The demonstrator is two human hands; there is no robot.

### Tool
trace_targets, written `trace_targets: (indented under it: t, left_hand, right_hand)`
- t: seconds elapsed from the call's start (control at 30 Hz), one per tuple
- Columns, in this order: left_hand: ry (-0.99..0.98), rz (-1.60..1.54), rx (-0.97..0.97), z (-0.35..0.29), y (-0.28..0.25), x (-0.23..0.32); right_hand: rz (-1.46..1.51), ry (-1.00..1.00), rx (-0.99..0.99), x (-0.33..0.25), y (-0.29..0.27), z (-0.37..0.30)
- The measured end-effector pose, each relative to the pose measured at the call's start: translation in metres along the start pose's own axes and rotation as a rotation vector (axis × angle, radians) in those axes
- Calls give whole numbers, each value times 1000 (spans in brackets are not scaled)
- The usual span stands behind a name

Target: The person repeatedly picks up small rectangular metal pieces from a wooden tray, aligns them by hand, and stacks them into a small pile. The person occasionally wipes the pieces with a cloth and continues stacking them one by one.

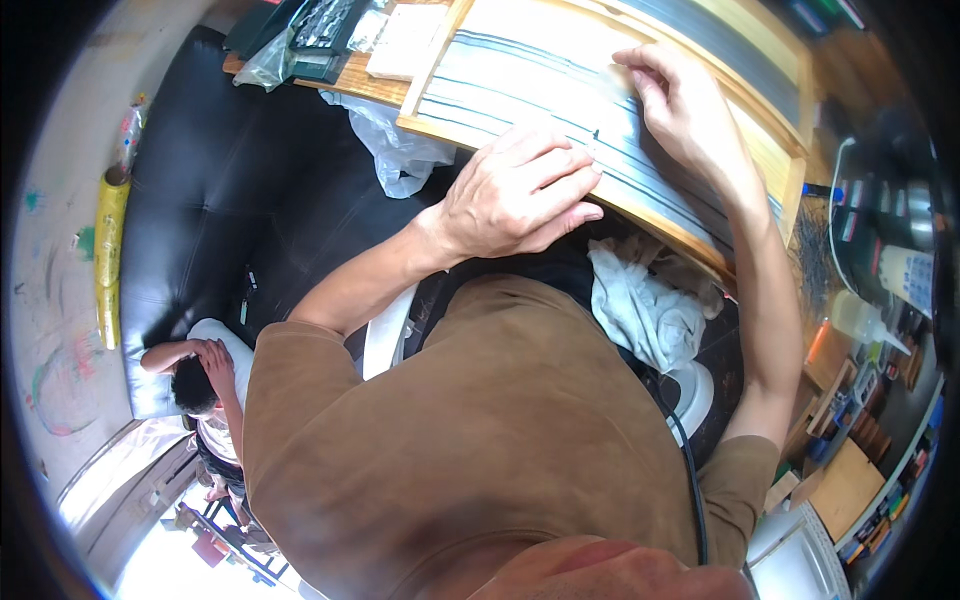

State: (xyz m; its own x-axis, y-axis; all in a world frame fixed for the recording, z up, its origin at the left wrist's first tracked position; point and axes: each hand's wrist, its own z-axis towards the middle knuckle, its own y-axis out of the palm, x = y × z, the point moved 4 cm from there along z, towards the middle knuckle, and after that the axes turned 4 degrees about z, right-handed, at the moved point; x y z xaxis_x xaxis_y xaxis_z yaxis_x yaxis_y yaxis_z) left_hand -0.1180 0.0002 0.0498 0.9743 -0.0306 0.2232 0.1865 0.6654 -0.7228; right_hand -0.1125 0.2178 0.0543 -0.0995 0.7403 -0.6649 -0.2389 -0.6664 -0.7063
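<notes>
A shallow wooden-framed tray (pixel 432 88) lies tilted across the top of the view, its pale inside crossed by long dark lines or strips. My left hand (pixel 518 190) rests at its near rim, fingers loosely bent and thumb lower down; nothing shows in its grasp. A small dark speck stands on the pale surface just beyond those fingers. Over the far part of the tray, my right hand (pixel 688 105) has thumb and index finger drawn together in a pinch. Whatever is between these fingertips is too blurred to name.
A black padded couch (pixel 230 170) fills the left, where another person (pixel 205 375) sits with hands on their head. A plastic bag (pixel 392 145) hangs below the bench edge. A pale cloth (pixel 648 300) lies under the tray. Tools and bottles (pixel 855 318) crowd the right.
</notes>
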Motion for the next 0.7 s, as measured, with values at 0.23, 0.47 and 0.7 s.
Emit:
trace_targets:
  t: [0.23, 0.47, 0.7]
  left_hand:
    - [-4, -6, -4, 1, 6, -2]
    - [-16, -13, 45, -3, 6, -5]
    - [-50, 7, 19, -1, 6, -3]
  right_hand:
    - [-178, -208, 19, -10, 7, 3]
    - [-134, 168, -98, -24, -8, -11]
    - [2, 244, -239, -34, 6, -42]
